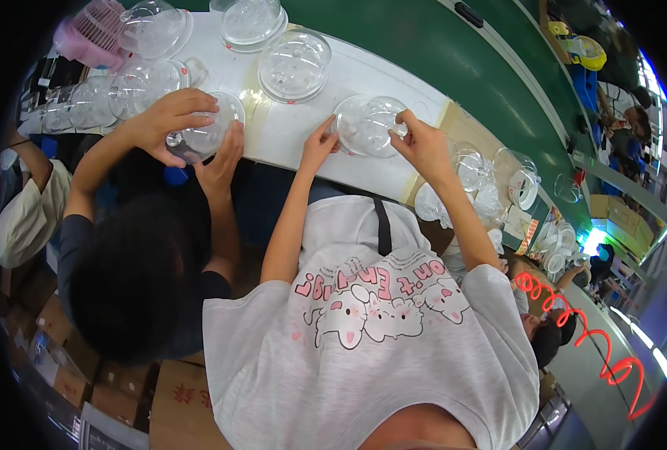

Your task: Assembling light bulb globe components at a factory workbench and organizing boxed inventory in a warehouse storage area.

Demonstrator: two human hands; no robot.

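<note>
A clear plastic dome with a round rim lies on the white tabletop in front of me. My left hand grips its left edge between thumb and fingers. On the opposite side, my right hand is closed in a pinch at the dome's right side. Another such dome rests just beyond, to the left. At my left, a co-worker's two hands hold a similar clear dome.
More clear domes and a pink plastic basket-like thing crowd the far left. To my right are bagged clear parts and a roll of tape. A red coiled hose hangs at right. Green surface lies beyond the white tabletop.
</note>
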